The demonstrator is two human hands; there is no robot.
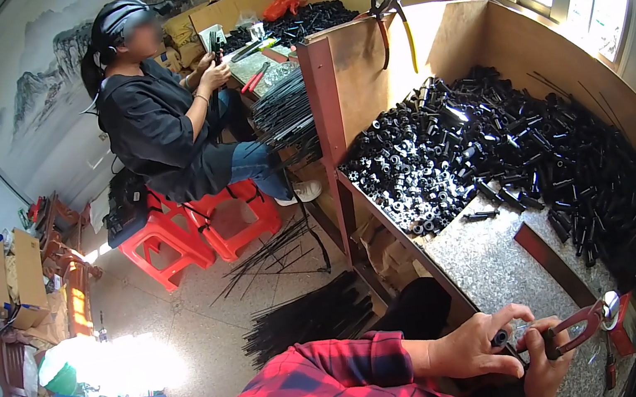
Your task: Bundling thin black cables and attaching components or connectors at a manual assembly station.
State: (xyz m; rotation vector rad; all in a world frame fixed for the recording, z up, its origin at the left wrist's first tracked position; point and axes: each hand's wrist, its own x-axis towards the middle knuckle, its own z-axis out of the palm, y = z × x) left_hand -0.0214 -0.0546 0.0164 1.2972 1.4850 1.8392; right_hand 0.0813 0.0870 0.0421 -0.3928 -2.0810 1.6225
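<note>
At the lower right my left hand (471, 348) is closed around a small black tubular part (499, 338), whose round end shows between the fingers. Close against it is my right hand (541, 367), its fingers curled at the red handles of a pair of pliers (581, 324). The pliers' metal head points right, away from my hands. Something dark sits at the right fingertips; its shape is partly hidden. Both hands are over the near part of a speckled grey worktop (474, 252).
A large heap of black tubular parts (527, 138) and ring-shaped pieces (406, 171) covers the far worktop. A dark red strip (554, 264) lies near my hands. Yellow-and-black-handled pliers (387, 6) hang on the wooden partition (426, 37). Beyond, a person (162, 123) sits on red stools (165, 241).
</note>
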